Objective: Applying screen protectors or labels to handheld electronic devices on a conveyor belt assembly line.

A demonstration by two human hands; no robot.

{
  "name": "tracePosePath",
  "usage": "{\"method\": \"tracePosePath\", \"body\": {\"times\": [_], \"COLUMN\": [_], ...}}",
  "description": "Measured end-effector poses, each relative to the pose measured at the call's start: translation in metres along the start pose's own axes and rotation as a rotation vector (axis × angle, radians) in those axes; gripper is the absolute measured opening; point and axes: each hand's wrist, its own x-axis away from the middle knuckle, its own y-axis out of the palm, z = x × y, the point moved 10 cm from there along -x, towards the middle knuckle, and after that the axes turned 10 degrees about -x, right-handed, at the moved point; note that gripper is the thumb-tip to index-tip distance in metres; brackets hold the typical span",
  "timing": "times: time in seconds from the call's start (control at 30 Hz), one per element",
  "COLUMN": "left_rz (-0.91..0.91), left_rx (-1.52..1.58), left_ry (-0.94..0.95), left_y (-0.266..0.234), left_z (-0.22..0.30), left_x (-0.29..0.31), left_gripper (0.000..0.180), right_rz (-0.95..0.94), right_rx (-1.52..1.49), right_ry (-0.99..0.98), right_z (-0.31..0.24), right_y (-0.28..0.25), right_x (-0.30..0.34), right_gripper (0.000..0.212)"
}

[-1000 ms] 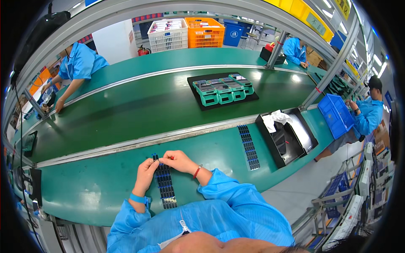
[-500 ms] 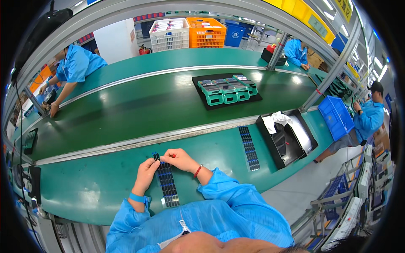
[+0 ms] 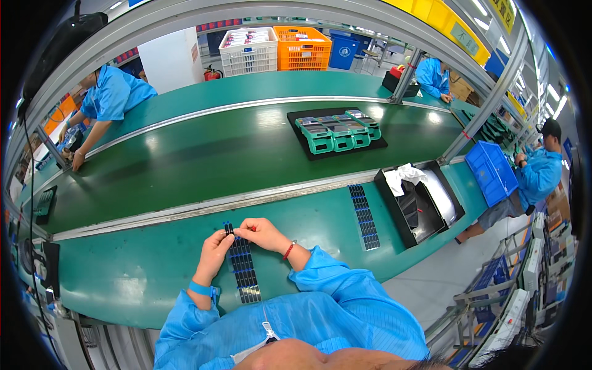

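- The bench (image 3: 132,271) has a curved near edge left of the black box (image 3: 393,216); the blue jacket sits right against it, so drawing things nearer looks awkward.
- The segmented sheet (image 3: 245,265), dark with blue edging, lies on the bench well left of the black box, its near end by the jacket. It should be light, thin and bendable, perhaps slick where it shines; its small pieces look easy to crease or scratch. The side margins or far end seem the best hold.
- The left hand (image 3: 213,250), farther from the black box, pinches the sheet's far end between thumb and fingers.
- The right hand (image 3: 261,234), nearer the black box, has its fingers curled at that same end, a small red spot by the tips; whether they grip anything, I cannot tell.
- A second sheet (image 3: 364,217) lies just left of the black box, leaving room sideways between it and the right hand.
- The black box, with a white cloth (image 3: 404,177) over its far-left rim, bounds rightward movement.
- A metal rail (image 3: 203,216) passes behind the black box, a raised edge to clear.
- Green holders (image 3: 338,132) stand on the belt (image 3: 185,166), beyond the rail and left of the black box.
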Motion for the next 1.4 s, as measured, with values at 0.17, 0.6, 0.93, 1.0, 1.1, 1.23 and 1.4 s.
{"method": "tracePosePath", "body": {"times": [0.17, 0.6, 0.93, 1.0, 1.1, 1.23, 1.4], "left_rz": [-0.020, -0.021, -0.031, -0.045, -0.063, -0.036, -0.037], "left_rx": [-0.056, -0.099, -0.094, -0.014, 0.116, 0.166, 0.207], "left_ry": [0.028, 0.026, 0.059, 0.011, -0.047, -0.106, -0.122], "left_y": [-0.007, -0.012, -0.009, -0.007, -0.009, -0.012, -0.011], "left_z": [-0.013, -0.006, -0.006, -0.013, -0.026, -0.031, -0.028], "left_x": [0.001, 0.006, 0.007, 0.006, 0.007, 0.000, 0.001], "left_gripper": [0.012, 0.018, 0.019, 0.020, 0.022, 0.022, 0.020], "right_rz": [-0.023, 0.032, 0.063, 0.065, 0.026, 0.025, 0.020], "right_rx": [0.047, 0.112, 0.083, 0.112, 0.156, 0.081, 0.066], "right_ry": [0.009, 0.060, 0.059, 0.073, 0.043, 0.074, 0.107], "right_z": [0.001, 0.005, -0.003, 0.003, -0.004, 0.009, 0.008], "right_y": [0.005, 0.010, 0.011, 0.008, 0.017, 0.012, 0.012], "right_x": [-0.002, 0.001, 0.008, 0.007, 0.005, -0.003, -0.001], "right_gripper": [0.021, 0.019, 0.020, 0.020, 0.021, 0.021, 0.020]}}
